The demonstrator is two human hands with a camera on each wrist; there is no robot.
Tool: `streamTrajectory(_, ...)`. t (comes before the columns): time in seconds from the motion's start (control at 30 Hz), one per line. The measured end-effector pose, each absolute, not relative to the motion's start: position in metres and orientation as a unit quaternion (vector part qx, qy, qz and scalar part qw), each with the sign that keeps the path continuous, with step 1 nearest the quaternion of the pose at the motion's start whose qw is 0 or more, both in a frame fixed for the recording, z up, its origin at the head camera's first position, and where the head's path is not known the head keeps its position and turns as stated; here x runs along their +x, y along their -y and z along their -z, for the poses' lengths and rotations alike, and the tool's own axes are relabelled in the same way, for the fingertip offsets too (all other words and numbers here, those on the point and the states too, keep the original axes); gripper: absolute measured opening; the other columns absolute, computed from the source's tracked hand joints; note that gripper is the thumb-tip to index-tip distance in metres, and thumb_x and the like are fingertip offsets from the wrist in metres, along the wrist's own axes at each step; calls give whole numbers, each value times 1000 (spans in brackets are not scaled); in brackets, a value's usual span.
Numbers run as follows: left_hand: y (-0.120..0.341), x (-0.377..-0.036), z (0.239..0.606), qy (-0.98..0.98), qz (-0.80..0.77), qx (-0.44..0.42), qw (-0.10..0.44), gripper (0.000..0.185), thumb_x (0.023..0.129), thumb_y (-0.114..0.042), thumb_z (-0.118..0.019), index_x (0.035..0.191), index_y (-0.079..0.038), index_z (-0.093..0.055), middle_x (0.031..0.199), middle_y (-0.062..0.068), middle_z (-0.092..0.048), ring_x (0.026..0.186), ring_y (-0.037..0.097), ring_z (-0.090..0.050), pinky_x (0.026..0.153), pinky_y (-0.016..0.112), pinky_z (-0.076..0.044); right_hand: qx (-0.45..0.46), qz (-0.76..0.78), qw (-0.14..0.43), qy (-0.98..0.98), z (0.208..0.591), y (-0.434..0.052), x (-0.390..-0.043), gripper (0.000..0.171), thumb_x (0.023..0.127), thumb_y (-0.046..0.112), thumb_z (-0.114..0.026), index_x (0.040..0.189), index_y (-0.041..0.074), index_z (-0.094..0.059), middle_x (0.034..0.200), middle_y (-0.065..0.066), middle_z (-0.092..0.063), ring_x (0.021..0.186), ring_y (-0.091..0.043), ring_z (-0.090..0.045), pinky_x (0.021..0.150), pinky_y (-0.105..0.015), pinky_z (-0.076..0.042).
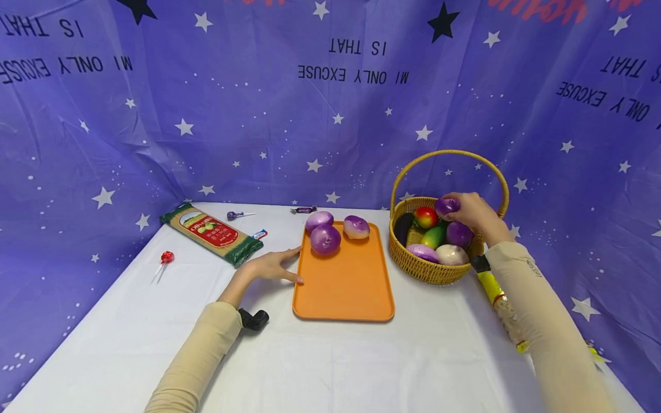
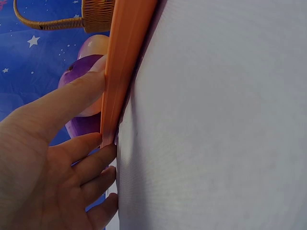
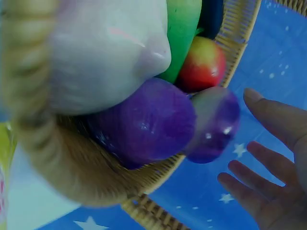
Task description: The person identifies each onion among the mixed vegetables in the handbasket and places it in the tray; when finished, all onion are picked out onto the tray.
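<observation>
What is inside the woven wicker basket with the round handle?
The woven wicker basket holds purple onions, a red apple, a green mango and a dark piece. The right hand touches one small onion. Lower layers are covered.

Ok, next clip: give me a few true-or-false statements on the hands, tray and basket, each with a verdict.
1. Three onions lie on the orange tray. True.
2. The right hand is at a purple onion over the basket. True.
3. The left hand grips a lollipop. False: it rests against the tray's left edge.
4. The tray sits right of the basket. False: it sits left.
</observation>
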State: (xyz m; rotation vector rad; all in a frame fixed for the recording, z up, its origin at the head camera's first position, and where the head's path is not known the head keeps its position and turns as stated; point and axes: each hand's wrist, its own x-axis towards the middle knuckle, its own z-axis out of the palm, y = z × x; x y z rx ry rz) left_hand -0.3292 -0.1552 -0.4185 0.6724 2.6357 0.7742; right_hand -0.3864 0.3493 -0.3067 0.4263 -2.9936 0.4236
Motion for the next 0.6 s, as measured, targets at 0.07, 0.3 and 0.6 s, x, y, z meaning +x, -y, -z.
streamTrajectory(0.07, 155, -330, 419, -920, -271, 234, 157, 96, 80, -48, -74, 154, -12, -24, 154, 18, -28, 139, 41, -27, 112, 55, -23, 126, -149, 33, 980, 309, -352, -392, 54, 86, 14, -71, 133, -4, -52, 122, -33, -55, 112, -50, -49, 97, -64, -38)
streamTrajectory(0.3, 156, -330, 418, -921, -268, 232, 158, 97, 80, -49, -74, 154, -13, -23, 154, 18, -28, 138, 41, -28, 112, 54, -23, 84, -184, 11, 979, 319, -357, -404, 64, 87, 17, -70, 142, -1, -42, 130, -37, -45, 120, -54, -38, 99, -68, -34)
streamTrajectory(0.6, 156, -332, 422, -921, -272, 230, 159, 98, 79, -51, -74, 154, -14, -23, 155, 17, -27, 139, 41, -26, 113, 55, -22, 75, -185, 25, 980, 328, -360, -410, 60, 87, 12, -68, 140, -3, -44, 132, -38, -44, 122, -54, -37, 102, -67, -31)
